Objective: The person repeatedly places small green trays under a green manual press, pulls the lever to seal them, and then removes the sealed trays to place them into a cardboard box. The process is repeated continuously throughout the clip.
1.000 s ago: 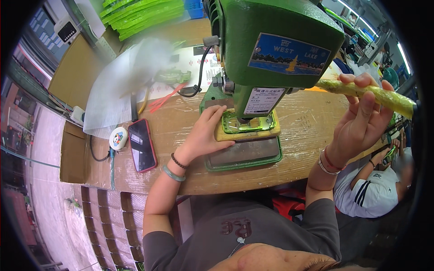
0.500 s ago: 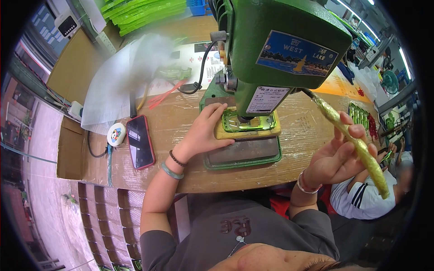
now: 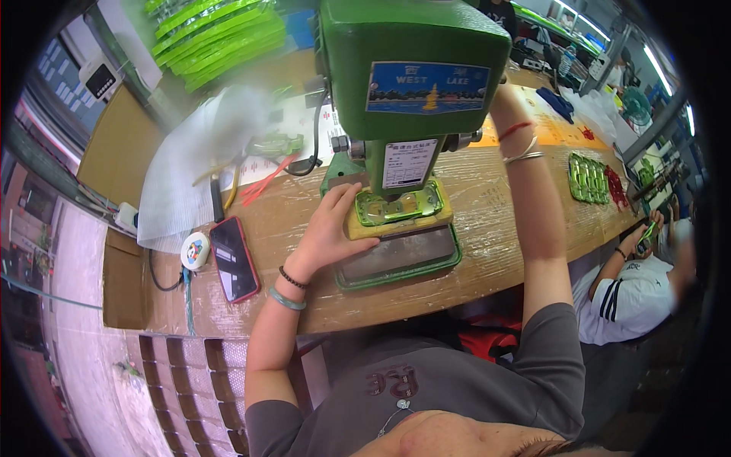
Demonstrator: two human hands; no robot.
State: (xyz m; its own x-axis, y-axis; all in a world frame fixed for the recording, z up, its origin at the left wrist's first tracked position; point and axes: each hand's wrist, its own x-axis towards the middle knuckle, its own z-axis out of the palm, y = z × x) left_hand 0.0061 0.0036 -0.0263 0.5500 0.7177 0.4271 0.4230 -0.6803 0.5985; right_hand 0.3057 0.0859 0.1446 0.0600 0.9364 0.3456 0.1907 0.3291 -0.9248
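Observation:
My left hand (image 3: pixel 331 228) lies flat against the left side of a yellow block (image 3: pixel 444 207) that carries a green rectangular frame part (image 3: pixel 400 204). The block sits on the green base tray (image 3: pixel 400 263) under the head of a green bench drill press (image 3: pixel 411 46). My right arm reaches up along the right side of the machine. Bracelets show at the wrist, and my right hand (image 3: pixel 509 107) is mostly hidden behind the machine head, so what it grips cannot be seen.
A red-cased phone (image 3: pixel 234 259) and a round white gadget (image 3: pixel 195 250) lie left of the press, beside a white foam sheet (image 3: pixel 198 167). Green parts (image 3: pixel 590 179) lie at the bench's right end. A seated co-worker (image 3: pixel 632 289) works lower right. Green stacks (image 3: pixel 221 34) stand at the back.
My right hand held a long yellow-green strip out to the right, swung it down, and has now risen behind the machine head; the strip is gone from view. My left hand stayed on the block.

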